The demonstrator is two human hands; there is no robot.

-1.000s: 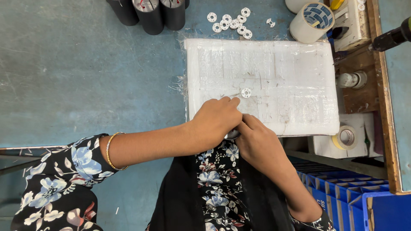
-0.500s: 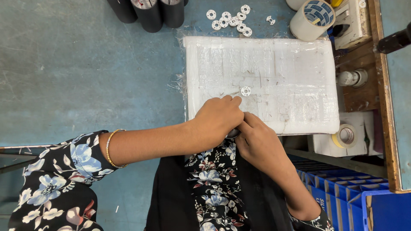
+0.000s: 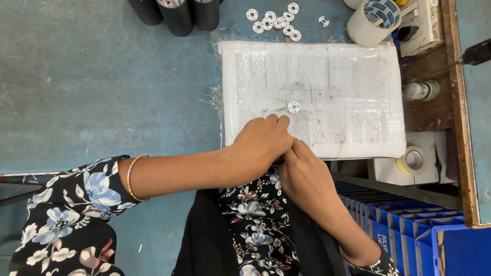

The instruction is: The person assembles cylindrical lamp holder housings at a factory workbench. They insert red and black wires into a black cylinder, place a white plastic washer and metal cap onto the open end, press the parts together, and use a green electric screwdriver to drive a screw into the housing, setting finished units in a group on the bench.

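My left hand (image 3: 261,145) and my right hand (image 3: 303,174) press together at the near edge of a white foam pad wrapped in clear film (image 3: 348,66). Both have their fingers curled toward each other over something small that stays hidden between them. A single white ring-shaped washer (image 3: 293,107) lies on the pad just beyond my left fingertips, apart from them. A gold bangle (image 3: 131,176) sits on my left wrist below a floral sleeve.
Several white washers (image 3: 276,19) lie on the blue table beyond the pad, beside black cylinders (image 3: 179,13). A large tape roll (image 3: 371,20) stands at the back right, a smaller one (image 3: 412,159) at the right. Blue bins (image 3: 424,235) sit lower right.
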